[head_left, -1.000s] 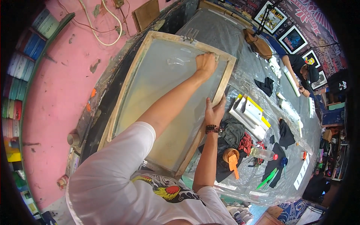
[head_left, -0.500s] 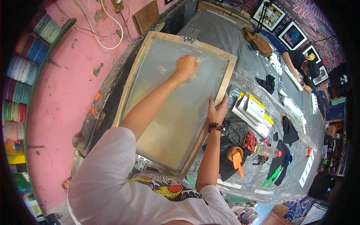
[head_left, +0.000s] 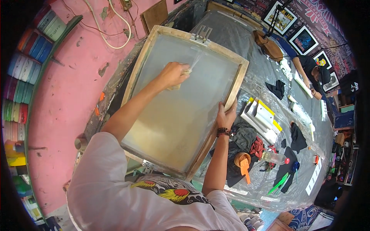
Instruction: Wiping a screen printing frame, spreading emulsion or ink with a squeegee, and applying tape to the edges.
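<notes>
A wood-framed printing screen [head_left: 220, 49] with pale mesh tilts in front of me. My left hand [head_left: 172, 74] is closed around a crumpled, pale yellowish cloth [head_left: 175, 87], pressed to the upper middle of the mesh. A shiny streak [head_left: 198, 57] runs up from the hand toward the far rim. The lower mesh is stained yellow-brown. My right hand [head_left: 226, 115], with dark bead bracelets at its wrist, grips the right side of the wooden frame; the thumb lies over the near face and the other fingers are partly hidden. A metal clamp [head_left: 201, 35] sits at the far rim.
On the plastic-covered table [head_left: 266, 196] at right lie white-and-yellow profiles [head_left: 262, 117], dark rags [head_left: 243, 136], a cup [head_left: 241, 157] with an orange spatula [head_left: 245, 171] and a clear bottle [head_left: 273, 156]. A co-worker [head_left: 314, 75] leans over the far right. Paint tubs [head_left: 50, 27] line the left shelf.
My left hand has slid with the cloth down and left across the mesh, leaving the streak behind it. My right hand keeps its grip on the frame.
</notes>
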A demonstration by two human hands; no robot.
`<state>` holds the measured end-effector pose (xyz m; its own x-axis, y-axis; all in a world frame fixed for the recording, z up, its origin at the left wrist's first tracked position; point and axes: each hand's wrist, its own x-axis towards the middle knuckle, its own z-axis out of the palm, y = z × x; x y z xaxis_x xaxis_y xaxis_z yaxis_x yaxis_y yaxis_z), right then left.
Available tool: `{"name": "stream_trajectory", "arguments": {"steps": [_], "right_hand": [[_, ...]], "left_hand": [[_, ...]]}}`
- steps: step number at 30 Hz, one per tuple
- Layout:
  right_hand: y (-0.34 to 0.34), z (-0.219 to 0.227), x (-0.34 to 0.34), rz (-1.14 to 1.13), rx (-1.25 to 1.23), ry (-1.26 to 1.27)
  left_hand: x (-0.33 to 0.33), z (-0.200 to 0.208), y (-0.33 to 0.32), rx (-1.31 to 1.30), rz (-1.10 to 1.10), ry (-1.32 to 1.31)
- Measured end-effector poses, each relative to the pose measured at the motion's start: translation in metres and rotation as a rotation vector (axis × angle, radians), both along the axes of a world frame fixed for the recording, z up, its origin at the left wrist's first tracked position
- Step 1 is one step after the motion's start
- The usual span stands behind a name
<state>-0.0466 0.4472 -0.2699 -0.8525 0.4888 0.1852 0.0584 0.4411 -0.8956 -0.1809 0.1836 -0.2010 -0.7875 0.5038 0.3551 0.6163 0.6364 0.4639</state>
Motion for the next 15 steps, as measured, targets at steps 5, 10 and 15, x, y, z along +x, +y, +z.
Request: {"name": "stream_trajectory", "arguments": {"steps": [5, 10, 15], "right_hand": [[0.015, -0.019, 0.005, 0.024, -0.041, 0.068], [0.009, -0.013, -0.002, 0.013, -0.011, -0.006], [0.005, -0.012, -0.006, 0.040, 0.045, 0.056]], "left_hand": [[0.036, 0.009, -0.054, 0.013, -0.119, -0.031], [0.059, 0.039, -0.060, -0.016, -0.129, -0.037], [0.068, 0.043, -0.075, -0.127, -0.142, 0.013]]}}
